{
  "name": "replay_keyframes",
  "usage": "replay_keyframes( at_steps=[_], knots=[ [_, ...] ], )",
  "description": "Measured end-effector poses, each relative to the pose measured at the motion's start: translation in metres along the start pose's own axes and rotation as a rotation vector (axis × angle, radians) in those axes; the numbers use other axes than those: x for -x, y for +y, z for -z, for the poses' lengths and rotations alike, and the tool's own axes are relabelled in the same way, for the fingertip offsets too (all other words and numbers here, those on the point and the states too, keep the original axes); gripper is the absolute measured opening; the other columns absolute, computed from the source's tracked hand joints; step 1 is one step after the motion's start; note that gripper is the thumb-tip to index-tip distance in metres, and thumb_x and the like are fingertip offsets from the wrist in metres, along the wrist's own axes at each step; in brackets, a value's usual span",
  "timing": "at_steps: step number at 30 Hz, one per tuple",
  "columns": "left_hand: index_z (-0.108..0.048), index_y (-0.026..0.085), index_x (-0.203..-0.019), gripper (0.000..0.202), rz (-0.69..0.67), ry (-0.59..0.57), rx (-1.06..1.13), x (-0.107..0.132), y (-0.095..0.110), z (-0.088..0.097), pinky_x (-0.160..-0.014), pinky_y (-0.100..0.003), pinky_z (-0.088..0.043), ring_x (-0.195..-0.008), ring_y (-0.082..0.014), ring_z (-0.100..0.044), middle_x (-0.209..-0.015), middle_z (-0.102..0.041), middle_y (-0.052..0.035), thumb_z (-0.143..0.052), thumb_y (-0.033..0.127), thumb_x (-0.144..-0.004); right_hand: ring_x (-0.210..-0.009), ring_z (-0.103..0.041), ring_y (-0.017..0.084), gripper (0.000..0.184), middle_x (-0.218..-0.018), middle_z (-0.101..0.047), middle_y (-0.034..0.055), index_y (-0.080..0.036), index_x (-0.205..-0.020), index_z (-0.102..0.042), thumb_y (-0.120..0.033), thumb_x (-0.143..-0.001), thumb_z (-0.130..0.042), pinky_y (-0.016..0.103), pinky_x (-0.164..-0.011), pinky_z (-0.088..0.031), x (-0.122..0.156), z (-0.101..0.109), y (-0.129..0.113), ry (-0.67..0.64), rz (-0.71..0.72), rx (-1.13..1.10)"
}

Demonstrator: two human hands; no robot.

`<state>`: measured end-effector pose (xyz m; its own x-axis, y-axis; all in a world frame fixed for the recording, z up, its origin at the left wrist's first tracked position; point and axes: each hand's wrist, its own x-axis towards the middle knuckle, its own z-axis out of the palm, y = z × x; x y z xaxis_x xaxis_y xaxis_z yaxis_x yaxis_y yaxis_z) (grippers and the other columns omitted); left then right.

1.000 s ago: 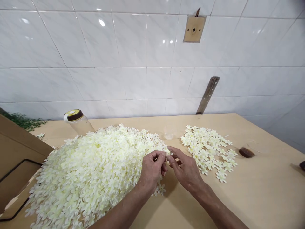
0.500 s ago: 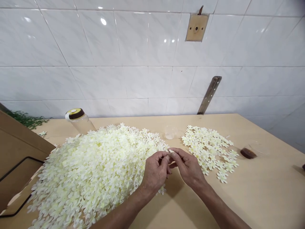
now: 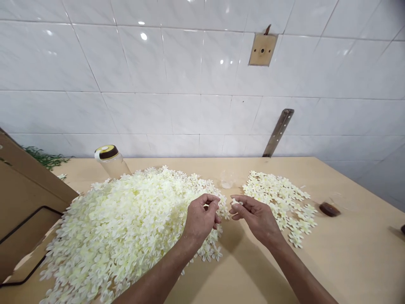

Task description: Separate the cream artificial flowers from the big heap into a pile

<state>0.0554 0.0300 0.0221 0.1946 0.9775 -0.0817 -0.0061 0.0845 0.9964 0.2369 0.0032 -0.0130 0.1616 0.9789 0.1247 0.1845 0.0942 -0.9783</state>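
Between the thumb and fingers of my right hand [image 3: 255,217] is a small white artificial flower [image 3: 236,202]. My left hand [image 3: 201,217] is closed in a pinch a short way to its left, over the edge of a large heap of pale yellow-white artificial flowers [image 3: 133,223]. Whatever its fingertips hold, if anything, is too small to make out. The two hands are apart. Beyond my right hand, a smaller spread of the same flowers [image 3: 268,190] lies on the table.
A small clear cup [image 3: 227,180] stands behind my hands. Dark liquid sits in a clear container [image 3: 329,209] at the right. A lidded bottle [image 3: 114,162], a cardboard box [image 3: 34,185] and green plastic foliage [image 3: 46,157] are at the left. A metal bracket [image 3: 279,131] leans against the tiled wall.
My hands were together at the fingertips and have now drawn apart. The small flower has come away in my right hand. The view has tipped slightly upward.
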Motion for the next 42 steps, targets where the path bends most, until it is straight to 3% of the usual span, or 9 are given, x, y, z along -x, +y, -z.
replay_keyframes(
  at_steps=[7,12,17,21,23,27,31,36,42],
  knots=[
    [-0.066,0.015,-0.087,0.015,0.004,-0.017,-0.028,-0.001,0.001,0.001,-0.038,-0.021,-0.044,-0.042,-0.0104,-0.055,-0.063,-0.062,-0.0008,-0.061,0.028,-0.081,-0.054,-0.063,0.016,0.034,-0.058,-0.067,0.0003,-0.021,-0.091,-0.073,-0.049,-0.093,-0.056,0.028,-0.058,-0.052,0.009,0.001,-0.014,-0.038,0.129,0.323],
    [-0.066,0.017,-0.087,0.014,0.018,-0.066,-0.109,0.001,0.000,-0.002,-0.040,-0.023,-0.045,-0.043,-0.0133,-0.055,-0.054,-0.057,0.0011,-0.057,0.025,-0.083,-0.054,-0.053,0.015,0.038,-0.058,-0.057,-0.0015,-0.022,-0.073,-0.058,-0.044,-0.099,-0.043,0.026,-0.054,-0.041,0.012,-0.008,-0.014,-0.037,0.227,0.601],
    [-0.071,0.019,-0.082,0.020,-0.293,-0.111,-0.198,0.035,-0.008,-0.020,-0.059,-0.026,-0.050,-0.065,-0.0174,-0.064,-0.075,-0.070,-0.0061,-0.052,0.021,-0.088,-0.062,-0.059,0.019,0.029,-0.066,-0.061,0.0007,-0.022,-0.091,-0.063,-0.040,-0.098,-0.041,0.027,-0.053,-0.045,0.009,-0.010,0.008,-0.090,0.177,0.601],
    [-0.073,0.020,-0.090,0.024,-0.509,-0.401,-0.310,0.063,-0.033,-0.042,-0.069,-0.024,-0.051,-0.075,-0.0169,-0.067,-0.087,-0.073,-0.0067,-0.051,0.013,-0.087,-0.047,-0.057,0.014,0.041,-0.077,-0.068,0.0018,-0.023,-0.124,-0.061,-0.047,-0.096,-0.044,0.028,-0.049,-0.051,0.003,-0.001,0.021,-0.066,0.093,0.458],
    [-0.071,0.017,-0.086,0.015,-0.638,-0.527,-0.443,0.066,-0.047,-0.048,-0.070,-0.022,-0.051,-0.074,-0.0161,-0.066,-0.082,-0.073,-0.0048,-0.056,0.015,-0.082,-0.039,-0.053,0.012,0.045,-0.076,-0.068,0.0013,-0.022,-0.124,-0.062,-0.053,-0.094,-0.047,0.026,-0.041,-0.050,0.000,0.003,0.021,-0.071,0.033,0.394],
    [-0.069,0.016,-0.089,0.016,-0.679,-0.513,-0.650,0.052,-0.061,-0.041,-0.072,-0.023,-0.050,-0.076,-0.0161,-0.065,-0.082,-0.071,-0.0047,-0.053,0.018,-0.086,-0.034,-0.053,0.012,0.043,-0.064,-0.065,-0.0003,-0.021,-0.093,-0.067,-0.060,-0.092,-0.049,0.025,-0.038,-0.049,-0.002,0.010,0.010,-0.053,-0.012,0.404],
    [-0.068,0.016,-0.082,0.016,-0.598,-0.380,-0.714,0.035,-0.059,-0.021,-0.066,-0.024,-0.048,-0.069,-0.0155,-0.062,-0.078,-0.069,-0.0043,-0.053,0.013,-0.083,-0.034,-0.055,0.011,0.043,-0.053,-0.061,-0.0027,-0.022,-0.077,-0.063,-0.057,-0.095,-0.045,0.024,-0.045,-0.051,-0.003,0.017,-0.001,-0.009,-0.005,0.523],
    [-0.065,0.016,-0.079,0.021,-0.487,-0.180,-0.804,0.025,-0.050,-0.009,-0.068,-0.028,-0.047,-0.073,-0.0171,-0.061,-0.077,-0.066,-0.0046,-0.048,0.015,-0.090,-0.042,-0.060,0.012,0.043,-0.066,-0.065,-0.0008,-0.022,-0.101,-0.067,-0.057,-0.096,-0.044,0.025,-0.049,-0.053,-0.007,0.023,0.004,0.038,0.037,0.422],
    [-0.065,0.013,-0.095,0.022,-0.725,-0.370,-1.035,0.027,-0.043,-0.025,-0.077,-0.032,-0.050,-0.087,-0.0212,-0.061,-0.093,-0.066,-0.0091,-0.044,0.019,-0.093,-0.049,-0.063,0.017,0.051,-0.061,-0.065,-0.0007,-0.020,-0.121,-0.061,-0.057,-0.086,-0.064,0.029,-0.049,-0.056,-0.012,0.021,0.015,0.046,-0.040,0.208]
  ],
)
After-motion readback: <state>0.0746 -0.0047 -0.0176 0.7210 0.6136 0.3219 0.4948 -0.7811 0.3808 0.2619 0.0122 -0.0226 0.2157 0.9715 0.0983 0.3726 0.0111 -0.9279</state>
